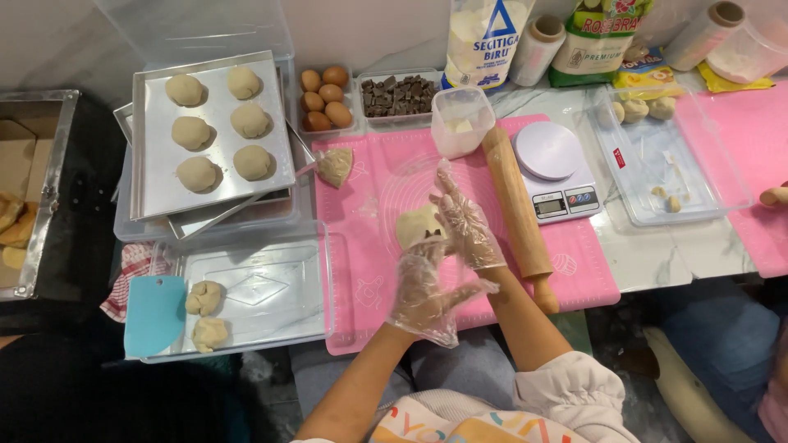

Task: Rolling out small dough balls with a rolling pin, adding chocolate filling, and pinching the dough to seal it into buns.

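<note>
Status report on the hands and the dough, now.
Both gloved: left hand and right hand cupped around a flattened dough piece over the pink mat. Rolling pin lies just right of them. Nothing blocking.

At the far edge of the table a tall white flour bag (pixel 486 37) with a blue triangle stands upright. To the right of it stands a green and white bag (pixel 597 37), and yellow packets (pixel 648 75) lie before it. On the kitchen scale, near the middle of the table, a small grey screen (pixel 548 205) sits beside red and blue buttons. A small red label (pixel 617 157) sticks on the clear tray at the right.
</note>
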